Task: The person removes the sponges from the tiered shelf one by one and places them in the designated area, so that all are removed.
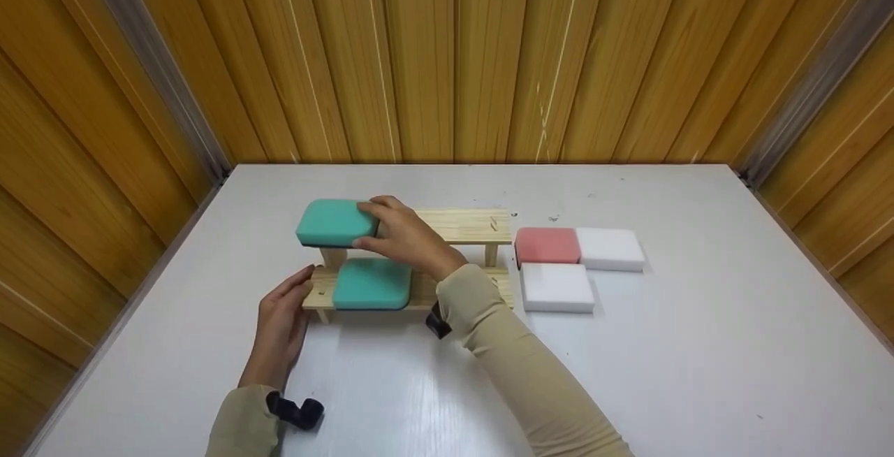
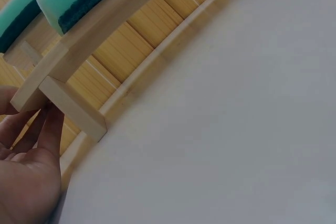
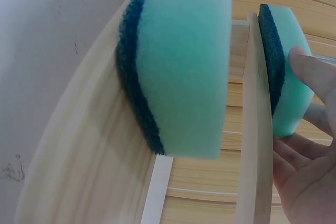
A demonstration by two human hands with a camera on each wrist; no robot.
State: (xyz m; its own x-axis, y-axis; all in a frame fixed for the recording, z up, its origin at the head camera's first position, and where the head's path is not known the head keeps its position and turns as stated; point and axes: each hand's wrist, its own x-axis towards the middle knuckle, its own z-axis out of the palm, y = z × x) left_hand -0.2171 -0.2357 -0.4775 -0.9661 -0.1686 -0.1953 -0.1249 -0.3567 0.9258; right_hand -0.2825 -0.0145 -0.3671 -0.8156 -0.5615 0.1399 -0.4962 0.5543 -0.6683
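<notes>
A two-step wooden rack stands on the white table. One green sponge with a dark scouring layer underneath, the upper sponge, lies at the left end of the higher step. My right hand grips its right end between thumb and fingers, also seen in the right wrist view. Another green sponge, the lower one, rests scourer-down on the front step. My left hand holds the front step's left end, thumb and fingers about the board. The left fingertips are partly hidden beneath the wood.
Right of the rack, a pink sponge touches a white block, with a second white block in front of the pink one. Wood-patterned panels border the table at the back and sides.
</notes>
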